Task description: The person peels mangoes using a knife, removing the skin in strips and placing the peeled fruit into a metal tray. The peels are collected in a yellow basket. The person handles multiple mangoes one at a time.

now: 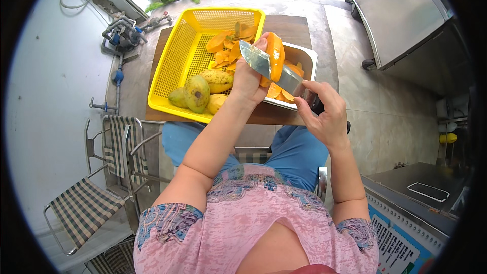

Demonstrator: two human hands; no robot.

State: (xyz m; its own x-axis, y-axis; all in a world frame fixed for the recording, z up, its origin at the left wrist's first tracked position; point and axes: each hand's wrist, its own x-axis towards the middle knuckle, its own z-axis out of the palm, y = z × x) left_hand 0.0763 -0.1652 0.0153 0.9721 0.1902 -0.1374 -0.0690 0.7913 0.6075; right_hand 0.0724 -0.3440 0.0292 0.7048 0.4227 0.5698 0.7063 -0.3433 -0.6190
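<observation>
The orange mango piece is up by the white tub. Your left hand has its fingers around it; your right hand grips the knife. Whole mangoes sit in the yellow basket on the bench.

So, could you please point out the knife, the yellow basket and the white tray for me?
Knife [291, 79]: head view, on the blade, toward the handle.
Yellow basket [174, 61]: head view, on its left mesh wall.
White tray [313, 61]: head view, on its right rim.

Brown wooden table: yellow basket left, white tray right.
</observation>
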